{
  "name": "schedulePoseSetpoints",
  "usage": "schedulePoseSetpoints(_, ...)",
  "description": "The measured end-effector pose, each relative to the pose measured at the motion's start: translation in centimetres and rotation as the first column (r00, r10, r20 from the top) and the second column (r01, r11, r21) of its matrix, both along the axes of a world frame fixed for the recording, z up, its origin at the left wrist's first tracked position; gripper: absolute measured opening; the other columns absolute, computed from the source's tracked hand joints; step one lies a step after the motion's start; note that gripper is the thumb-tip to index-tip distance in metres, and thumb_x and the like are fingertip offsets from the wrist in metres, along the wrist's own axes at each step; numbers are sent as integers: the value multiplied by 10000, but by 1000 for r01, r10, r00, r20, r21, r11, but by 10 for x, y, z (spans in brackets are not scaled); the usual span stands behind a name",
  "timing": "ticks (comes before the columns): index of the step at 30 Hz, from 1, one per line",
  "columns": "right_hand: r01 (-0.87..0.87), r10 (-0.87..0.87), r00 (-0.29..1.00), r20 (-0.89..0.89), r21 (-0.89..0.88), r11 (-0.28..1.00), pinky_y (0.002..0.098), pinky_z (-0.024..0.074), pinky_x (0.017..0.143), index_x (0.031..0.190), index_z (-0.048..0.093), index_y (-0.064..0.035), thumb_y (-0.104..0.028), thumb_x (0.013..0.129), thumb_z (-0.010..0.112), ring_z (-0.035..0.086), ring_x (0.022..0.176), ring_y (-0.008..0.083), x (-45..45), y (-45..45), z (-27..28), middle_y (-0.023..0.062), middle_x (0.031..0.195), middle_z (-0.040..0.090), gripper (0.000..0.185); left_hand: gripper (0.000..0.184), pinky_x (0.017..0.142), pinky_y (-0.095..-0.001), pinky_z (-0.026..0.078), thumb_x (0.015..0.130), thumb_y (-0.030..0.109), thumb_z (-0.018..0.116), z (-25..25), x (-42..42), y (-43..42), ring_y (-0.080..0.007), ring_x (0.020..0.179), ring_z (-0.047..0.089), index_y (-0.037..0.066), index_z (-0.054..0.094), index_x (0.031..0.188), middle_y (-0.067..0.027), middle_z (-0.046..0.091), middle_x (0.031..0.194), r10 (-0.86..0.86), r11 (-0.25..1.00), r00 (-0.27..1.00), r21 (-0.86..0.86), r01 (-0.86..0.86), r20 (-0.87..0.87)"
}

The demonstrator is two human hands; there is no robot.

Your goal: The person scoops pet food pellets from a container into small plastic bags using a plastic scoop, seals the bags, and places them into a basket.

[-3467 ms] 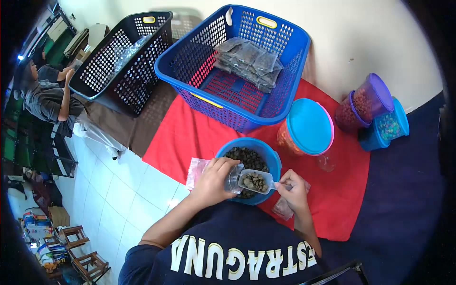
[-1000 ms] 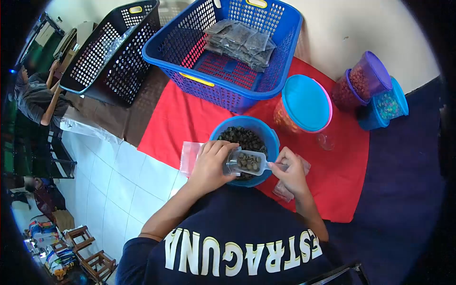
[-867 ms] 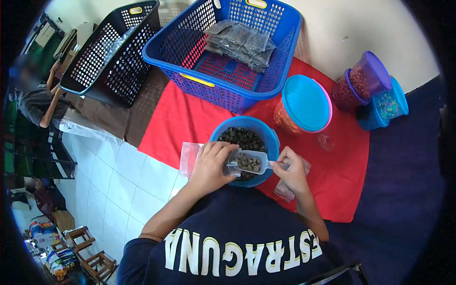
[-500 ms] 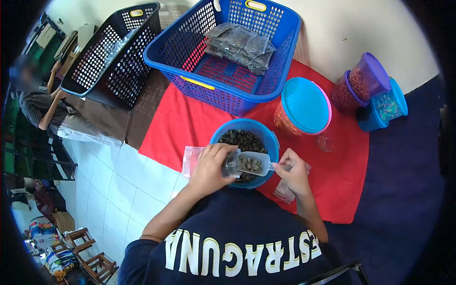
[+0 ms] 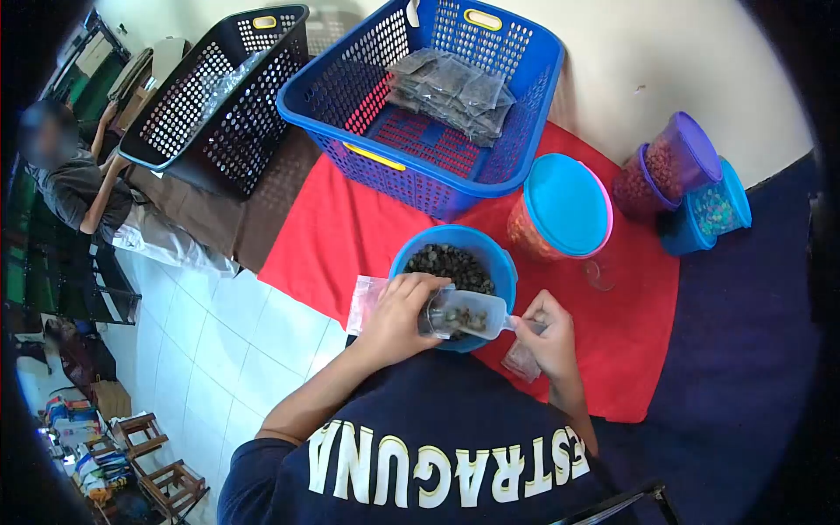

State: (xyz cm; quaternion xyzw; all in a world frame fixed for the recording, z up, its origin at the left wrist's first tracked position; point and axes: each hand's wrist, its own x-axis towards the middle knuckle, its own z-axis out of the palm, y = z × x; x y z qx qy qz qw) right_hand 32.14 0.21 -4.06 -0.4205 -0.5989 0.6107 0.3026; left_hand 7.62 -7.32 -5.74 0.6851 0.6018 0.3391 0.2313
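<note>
My left hand (image 5: 399, 322) is closed round a clear container (image 5: 436, 313), held on its side over the left part of the blue tub (image 5: 505, 273). Small dark pieces (image 5: 455, 265) fill the tub. Between the fingers of my right hand (image 5: 544, 335) is the handle of a translucent scoop (image 5: 490, 313), its front end at the container's mouth. Some brownish-green pieces lie in the scoop. Clear plastic bags (image 5: 365, 302) stick out left of my left hand, and another clear packet (image 5: 522, 360) lies on the red cloth below my right hand.
Behind the tub stands a blue basket (image 5: 420, 179) with flat filled packets (image 5: 455, 87). A black basket (image 5: 236, 140) is at its left, near another person (image 5: 79, 188). Right of the tub are a blue-lidded container (image 5: 564, 206), purple-lidded containers (image 5: 678, 162) and a container of coloured pieces (image 5: 717, 208).
The scoop has tipped toward the clear container and holds fewer pieces than earlier. The view has shifted, so the baskets and tub sit slightly lower in the picture.
</note>
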Motion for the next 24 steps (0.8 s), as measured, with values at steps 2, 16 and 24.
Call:
schedulePoseSetpoints(2, 21, -31, 994, 109, 96, 995, 199, 372, 554, 762, 477, -60, -20, 823, 694, 476, 636, 11, 2, 1, -4, -13, 673, 546, 229, 725, 978, -421, 404, 574, 111, 809, -1, 1, -2, -323, 1148, 496, 64, 511, 1234, -130, 536, 1191, 0, 1000, 1000, 13, 0, -8)
schedulePoseSetpoints(16, -48, -33, 958, 284, 274, 961, 252, 393, 508, 721, 506, -48, -73, 784, 728, 504, 565, 55, -11, -4, 31, 21, 614, 555, 232, 710, 960, -425, 411, 591, 139, 816, -1, -1, -2, -327, 1133, 510, 50, 511, 1226, -135, 547, 1182, 2, 999, 1000, 38, -3, 3)
schedulePoseSetpoints(24, -407, -95, 861, 499, 790, 458, 361, 411, 453, 675, 485, -85, -113, 711, 749, 546, 495, 244, -26, -11, 72, 69, 551, 504, 268, 715, 951, -422, 407, 593, 133, 819, 0, 2, -3, -334, 1111, 514, 35, 496, 1223, -146, 543, 1168, 53, 993, 997, 105, -59, 55)
